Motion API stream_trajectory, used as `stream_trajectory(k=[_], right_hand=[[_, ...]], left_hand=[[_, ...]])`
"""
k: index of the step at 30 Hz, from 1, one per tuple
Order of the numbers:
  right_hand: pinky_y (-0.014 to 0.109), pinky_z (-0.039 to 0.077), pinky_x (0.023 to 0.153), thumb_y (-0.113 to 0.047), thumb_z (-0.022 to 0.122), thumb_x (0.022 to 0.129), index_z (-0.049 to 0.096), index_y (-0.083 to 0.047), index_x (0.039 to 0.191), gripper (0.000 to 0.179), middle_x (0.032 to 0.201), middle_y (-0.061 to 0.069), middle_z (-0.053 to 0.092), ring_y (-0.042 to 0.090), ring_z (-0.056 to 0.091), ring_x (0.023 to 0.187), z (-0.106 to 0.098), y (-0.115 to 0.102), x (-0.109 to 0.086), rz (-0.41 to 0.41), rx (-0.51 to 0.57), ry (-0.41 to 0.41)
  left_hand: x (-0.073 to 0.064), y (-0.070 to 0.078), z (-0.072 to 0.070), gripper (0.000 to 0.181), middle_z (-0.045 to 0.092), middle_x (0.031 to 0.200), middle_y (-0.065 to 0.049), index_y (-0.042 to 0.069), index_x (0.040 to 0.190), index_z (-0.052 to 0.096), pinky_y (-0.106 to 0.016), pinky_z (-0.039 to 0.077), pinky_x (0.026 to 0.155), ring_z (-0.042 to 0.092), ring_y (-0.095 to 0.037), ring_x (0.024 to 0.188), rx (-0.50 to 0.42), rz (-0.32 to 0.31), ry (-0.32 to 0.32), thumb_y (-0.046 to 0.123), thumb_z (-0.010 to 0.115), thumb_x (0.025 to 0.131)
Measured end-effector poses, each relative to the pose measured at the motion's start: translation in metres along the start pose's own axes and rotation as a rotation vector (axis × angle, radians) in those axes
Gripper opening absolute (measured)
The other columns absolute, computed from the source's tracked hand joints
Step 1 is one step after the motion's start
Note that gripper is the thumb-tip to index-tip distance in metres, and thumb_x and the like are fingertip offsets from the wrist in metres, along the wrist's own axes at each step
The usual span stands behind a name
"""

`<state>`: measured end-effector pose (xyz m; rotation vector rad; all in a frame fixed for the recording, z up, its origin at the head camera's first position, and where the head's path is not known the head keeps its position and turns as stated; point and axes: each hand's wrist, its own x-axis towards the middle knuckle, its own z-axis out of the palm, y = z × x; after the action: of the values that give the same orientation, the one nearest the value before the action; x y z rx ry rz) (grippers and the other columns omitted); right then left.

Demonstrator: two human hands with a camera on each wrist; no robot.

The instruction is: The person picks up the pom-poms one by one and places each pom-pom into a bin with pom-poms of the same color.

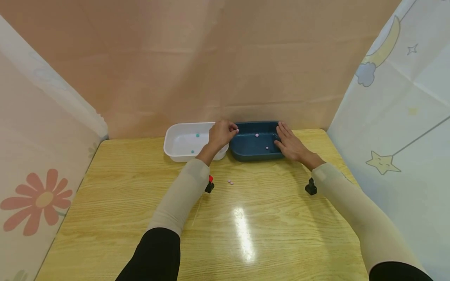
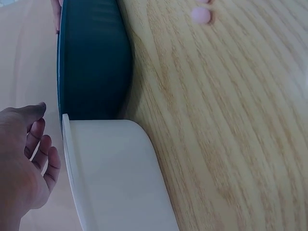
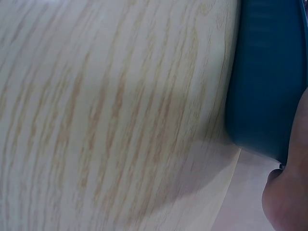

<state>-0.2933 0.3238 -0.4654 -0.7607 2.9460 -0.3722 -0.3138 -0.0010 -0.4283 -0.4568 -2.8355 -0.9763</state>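
My left hand (image 1: 219, 134) is over the left end of a dark blue tub (image 1: 258, 157), pinching a small pale pink ball (image 1: 237, 130) between thumb and forefinger. That ball is hidden in the left wrist view. My right hand (image 1: 292, 146) rests on the tub's right end, its fingers straight along the rim. Inside the blue tub lie a pink ball (image 1: 257, 135) and a smaller pink ball (image 1: 267, 148). A white tub (image 1: 179, 158) stands against it on the left, holding a teal ball (image 1: 197, 135) and a smaller teal ball (image 1: 192, 152).
Two pink balls (image 1: 230, 182) lie close together on the wooden table (image 1: 246, 218), in front of the tubs. Behind the tubs rises a tan backdrop (image 1: 158, 78). Patterned sheets (image 1: 397, 117) flank the table on both sides.
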Motion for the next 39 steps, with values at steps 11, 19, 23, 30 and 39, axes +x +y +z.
stream_trajectory(k=[11, 19, 23, 30, 39], right_hand=[[0.055, -0.002, 0.131, -0.022, 0.036, 0.116, 0.007, 0.019, 0.160, 0.066, 0.172, 0.035, -0.005, 0.048, -0.007, 0.161, 0.001, -0.001, 0.000, -0.007, 0.003, 0.021], [0.053, -0.004, 0.131, -0.022, 0.035, 0.116, 0.005, 0.018, 0.160, 0.067, 0.172, 0.034, -0.006, 0.046, -0.010, 0.161, 0.002, 0.001, 0.002, -0.004, -0.005, 0.007], [0.052, -0.004, 0.131, -0.024, 0.034, 0.116, 0.005, 0.018, 0.161, 0.067, 0.172, 0.034, -0.007, 0.046, -0.010, 0.161, 0.002, 0.002, 0.001, -0.003, 0.005, 0.006], [0.052, -0.003, 0.131, -0.025, 0.033, 0.116, 0.006, 0.018, 0.161, 0.067, 0.172, 0.034, -0.006, 0.047, -0.009, 0.161, 0.003, 0.001, 0.002, -0.002, 0.009, 0.010], [0.053, -0.004, 0.131, -0.022, 0.034, 0.116, 0.004, 0.017, 0.161, 0.067, 0.172, 0.034, -0.008, 0.046, -0.011, 0.161, 0.001, 0.002, 0.001, 0.009, -0.001, -0.008]], left_hand=[[0.000, -0.005, 0.002, 0.016, 0.077, 0.095, 0.002, 0.018, 0.111, 0.084, -0.037, 0.057, 0.074, 0.071, -0.015, 0.085, 0.007, 0.007, 0.018, 0.027, 0.077, 0.099], [-0.004, -0.006, -0.002, 0.017, 0.074, 0.090, 0.003, 0.019, 0.112, 0.084, -0.033, 0.051, 0.064, 0.064, -0.015, 0.076, 0.011, 0.037, 0.033, 0.028, 0.077, 0.099], [-0.008, -0.007, -0.006, 0.018, 0.074, 0.089, 0.003, 0.017, 0.113, 0.083, -0.031, 0.046, 0.060, 0.060, -0.015, 0.072, -0.002, 0.068, 0.037, 0.027, 0.077, 0.099], [-0.016, -0.010, -0.014, 0.022, 0.076, 0.093, 0.003, 0.015, 0.115, 0.083, -0.031, 0.048, 0.061, 0.063, -0.015, 0.076, -0.006, 0.107, 0.025, 0.027, 0.077, 0.099], [-0.028, -0.010, -0.024, 0.021, 0.072, 0.089, 0.003, 0.014, 0.115, 0.083, -0.028, 0.044, 0.056, 0.061, -0.014, 0.074, 0.001, 0.187, 0.020, 0.026, 0.078, 0.099]])
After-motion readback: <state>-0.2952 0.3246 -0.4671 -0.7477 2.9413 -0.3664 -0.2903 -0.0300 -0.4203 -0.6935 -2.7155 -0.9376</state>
